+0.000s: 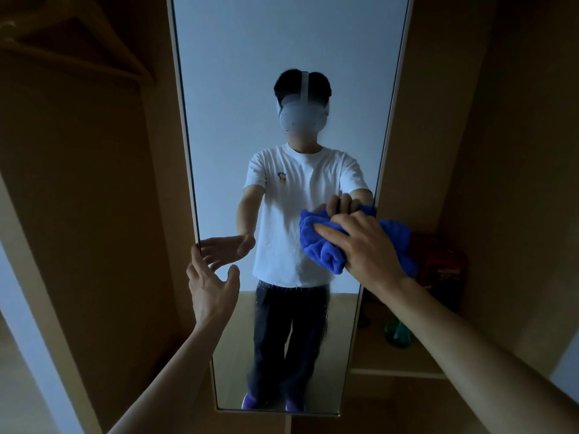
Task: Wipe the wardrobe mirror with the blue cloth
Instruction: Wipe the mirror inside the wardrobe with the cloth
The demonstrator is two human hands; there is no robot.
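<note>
Left of centre, the left hand (pixel 213 288) is held with fingers released and spread at the edge of the wardrobe mirror (pixel 282 42). Right of centre, the blue cloth (pixel 324 245) is clutched by the right hand (pixel 371 245) against the glass. Droplets seen lower down suggest the wiping is partly done.

A home wardrobe is showing here: a wooden hanger (pixel 94 42) is hanging left of the tall mirror (pixel 282 42), a shelf (pixel 398 372) sitting right of it.

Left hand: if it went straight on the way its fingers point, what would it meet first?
Likely the mirror, at its left edge: the left hand looks almost on the glass there, fingers open, though depth is unclear.
</note>
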